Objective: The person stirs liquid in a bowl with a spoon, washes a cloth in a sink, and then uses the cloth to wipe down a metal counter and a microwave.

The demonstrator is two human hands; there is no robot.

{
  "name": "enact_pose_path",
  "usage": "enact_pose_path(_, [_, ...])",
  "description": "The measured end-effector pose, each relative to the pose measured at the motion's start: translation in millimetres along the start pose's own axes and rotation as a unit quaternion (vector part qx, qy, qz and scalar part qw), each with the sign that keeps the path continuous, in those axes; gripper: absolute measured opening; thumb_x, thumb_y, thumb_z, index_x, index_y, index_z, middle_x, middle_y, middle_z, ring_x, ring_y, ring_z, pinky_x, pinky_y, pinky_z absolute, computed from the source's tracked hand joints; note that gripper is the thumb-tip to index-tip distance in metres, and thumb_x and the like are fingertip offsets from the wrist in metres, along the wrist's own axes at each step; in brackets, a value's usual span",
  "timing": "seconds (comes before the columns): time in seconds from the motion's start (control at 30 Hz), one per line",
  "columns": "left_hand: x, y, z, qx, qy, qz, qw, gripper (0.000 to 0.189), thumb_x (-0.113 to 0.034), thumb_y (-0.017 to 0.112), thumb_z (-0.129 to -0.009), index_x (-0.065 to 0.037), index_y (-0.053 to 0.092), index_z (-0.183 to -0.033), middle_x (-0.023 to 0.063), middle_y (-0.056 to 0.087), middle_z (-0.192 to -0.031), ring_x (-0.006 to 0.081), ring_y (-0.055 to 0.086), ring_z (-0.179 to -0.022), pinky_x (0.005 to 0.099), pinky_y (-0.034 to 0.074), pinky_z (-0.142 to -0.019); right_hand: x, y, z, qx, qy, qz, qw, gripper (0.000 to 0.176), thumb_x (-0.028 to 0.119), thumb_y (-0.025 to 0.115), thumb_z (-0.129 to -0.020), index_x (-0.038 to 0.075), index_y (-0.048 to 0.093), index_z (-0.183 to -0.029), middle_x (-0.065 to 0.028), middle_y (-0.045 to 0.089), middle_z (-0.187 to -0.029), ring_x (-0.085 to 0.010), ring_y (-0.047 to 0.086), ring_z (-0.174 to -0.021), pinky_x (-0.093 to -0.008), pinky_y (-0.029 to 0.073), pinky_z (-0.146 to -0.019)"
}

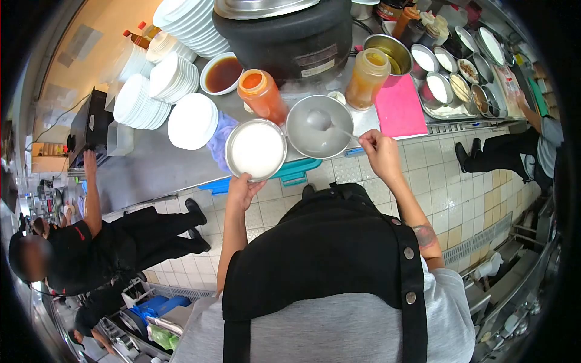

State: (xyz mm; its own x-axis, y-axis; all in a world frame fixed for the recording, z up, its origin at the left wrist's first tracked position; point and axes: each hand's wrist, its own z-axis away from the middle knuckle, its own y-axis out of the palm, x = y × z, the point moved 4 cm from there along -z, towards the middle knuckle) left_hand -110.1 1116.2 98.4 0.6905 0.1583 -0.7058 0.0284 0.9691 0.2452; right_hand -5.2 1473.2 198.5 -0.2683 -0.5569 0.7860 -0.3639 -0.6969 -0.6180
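My left hand (244,191) grips the near rim of a round metal container (256,150) filled with something white. Pinched in my right hand (381,152) is the handle of a metal ladle (319,120), whose bowl is inside an otherwise empty-looking metal bowl (311,142). The container and the bowl are side by side at the counter's front edge. Behind them stand an open bottle of orange-red sauce (264,100) and an open bottle of yellow-orange sauce (365,85). A purple cloth (221,138) lies left of the white-filled container.
Stacked white plates (140,106), a bowl of brown liquid (223,75) and a large black pot (284,45) stand behind. A pink sheet (400,109) and filled metal tubs (436,89) are at right. One person (121,242) stands left, another (514,145) right.
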Motion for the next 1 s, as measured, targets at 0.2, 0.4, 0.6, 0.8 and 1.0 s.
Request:
enact_pose_path(0.2, [-3,3,-1,-0.013,0.019,-0.017,1.0,0.047,0.001,0.04,-0.08,0.011,0.031,-0.125,0.0266,0.05,-0.115,0.0392,0.06,-0.097,0.0437,0.057,-0.079,16,-8,0,-0.08,-0.117,0.205,0.969,0.01,0.009,0.061,-0.08,0.001,0.056,-0.077,-0.0187,0.06,-0.078,-0.0363,0.06,-0.072,-0.0449,0.047,-0.059])
enact_pose_path(0.4, [-1,5,4,-0.023,0.031,0.002,0.999,0.044,-0.005,0.044,-0.084,0.014,0.033,-0.122,0.0277,0.054,-0.106,0.037,0.062,-0.093,0.0392,0.056,-0.078,-1,19,7,-0.044,-0.072,0.156,0.984,0.011,0.009,0.062,-0.079,-0.002,0.058,-0.075,-0.0209,0.062,-0.075,-0.038,0.061,-0.069,-0.0452,0.048,-0.062])
enact_pose_path(0.6, [14,6,27,0.033,-0.079,-0.092,0.992,0.05,-0.023,0.052,-0.09,0.012,0.035,-0.123,0.0282,0.058,-0.096,0.0339,0.064,-0.086,0.0379,0.057,-0.074,-18,28,6,0.074,0.076,-0.03,0.994,0.015,0.011,0.064,-0.079,-0.004,0.064,-0.078,-0.0221,0.062,-0.069,-0.0347,0.062,-0.065,-0.0386,0.048,-0.061])
enact_pose_path(0.8, [19,51,44,0.132,-0.078,-0.193,0.969,0.042,-0.027,0.05,-0.093,0.012,0.047,-0.109,0.0233,0.06,-0.094,0.0291,0.064,-0.087,0.0348,0.055,-0.078,7,3,1,0.004,0.001,0.006,1.0,0.012,0.01,0.064,-0.079,-0.003,0.063,-0.08,-0.0169,0.063,-0.071,-0.0322,0.061,-0.063,-0.0376,0.047,-0.059])
enact_pose_path(1.0, [33,112,20,0.168,0.006,-0.215,0.962,0.039,-0.029,0.046,-0.095,0.009,0.051,-0.104,0.0185,0.063,-0.088,0.0243,0.064,-0.076,0.0317,0.054,-0.07,34,-10,-5,-0.075,-0.185,0.222,0.954,0.01,0.01,0.061,-0.08,0.001,0.057,-0.079,-0.0133,0.06,-0.074,-0.0325,0.061,-0.066,-0.0425,0.048,-0.058])
